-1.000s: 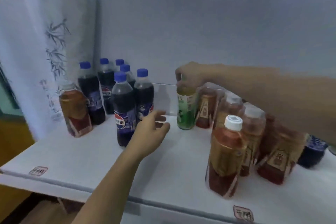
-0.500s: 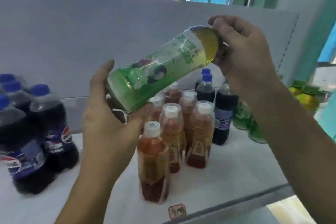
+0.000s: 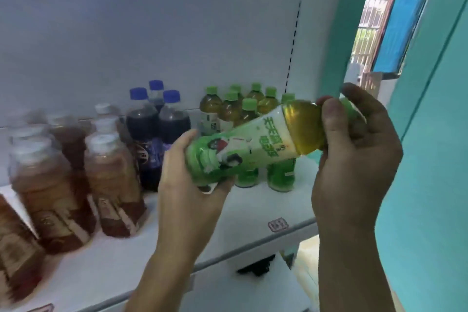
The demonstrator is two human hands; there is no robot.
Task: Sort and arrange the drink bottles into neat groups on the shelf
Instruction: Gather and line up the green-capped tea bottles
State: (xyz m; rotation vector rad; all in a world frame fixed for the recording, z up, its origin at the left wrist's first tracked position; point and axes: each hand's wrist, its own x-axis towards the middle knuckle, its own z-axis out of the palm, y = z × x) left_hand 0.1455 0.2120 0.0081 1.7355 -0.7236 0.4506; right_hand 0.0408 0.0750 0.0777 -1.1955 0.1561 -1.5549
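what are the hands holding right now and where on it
One green tea bottle, tilted in the air: the left hand cups its base, the right hand grips its neck and cap end.

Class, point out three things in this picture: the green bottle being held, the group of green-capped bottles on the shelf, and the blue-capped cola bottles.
Held green bottle [image 3: 249,149], head view, on its label.
Green-capped bottles [image 3: 249,104], head view, on one cap.
Cola bottles [image 3: 138,94], head view, on the front-left blue cap.
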